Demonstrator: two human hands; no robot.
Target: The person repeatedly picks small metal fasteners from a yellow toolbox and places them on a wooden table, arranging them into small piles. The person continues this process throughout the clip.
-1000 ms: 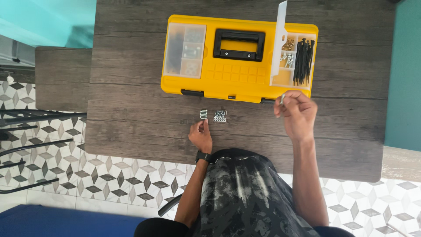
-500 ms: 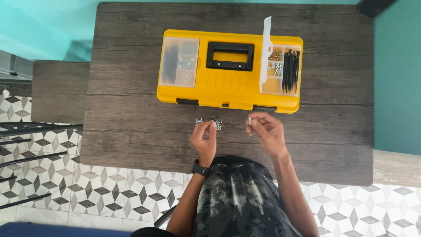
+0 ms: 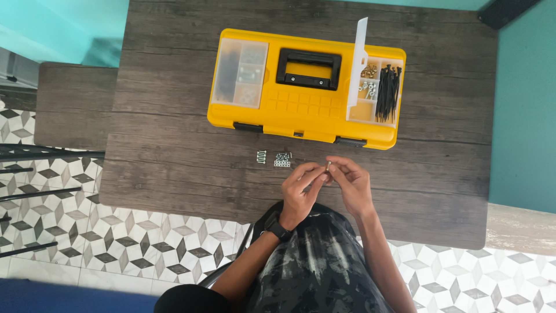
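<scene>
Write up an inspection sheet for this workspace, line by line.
Surface: dark wood-grain table, with a lower bench of the same wood at its left end.
Job's things: a small metal part held between both hands; more small metal parts lying on the table in front of the toolbox.
Clutter: yellow toolbox, main lid shut, right organiser flap standing open over black cable ties and small fasteners.
Hands: left hand and right hand meet at the part, fingers pinched.
Cables: nothing seen.
Surroundings: patterned tile floor, teal walls, black metal rods at left.
</scene>
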